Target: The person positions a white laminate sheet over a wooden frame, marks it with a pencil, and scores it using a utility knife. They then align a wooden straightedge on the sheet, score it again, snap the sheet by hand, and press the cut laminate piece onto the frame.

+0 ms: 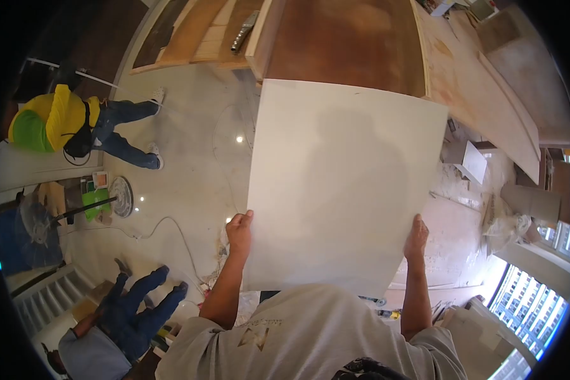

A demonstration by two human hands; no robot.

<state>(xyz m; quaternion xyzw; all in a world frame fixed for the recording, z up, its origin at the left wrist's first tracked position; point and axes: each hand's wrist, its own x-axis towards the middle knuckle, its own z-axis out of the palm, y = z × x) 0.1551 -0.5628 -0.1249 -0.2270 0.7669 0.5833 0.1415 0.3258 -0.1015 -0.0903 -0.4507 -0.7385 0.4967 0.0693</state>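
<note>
A large white panel (342, 190) fills the middle of the head view, between my two hands. My left hand (239, 231) is closed on its left edge, with the thumb on top. On the opposite edge, my right hand (417, 237) grips the panel, thumb up; its other fingers are mostly hidden. The panel's far edge lies at or over the near edge of a brown wooden surface (348, 44) with a light wooden frame. I cannot tell if the two touch.
A person in yellow (63, 120) stands at the left; another in blue (98, 348) is at the lower left. A cable (171, 221) runs over the floor. A handsaw (244, 31) lies on wood at the top. Curved boards (481, 82) are at the right.
</note>
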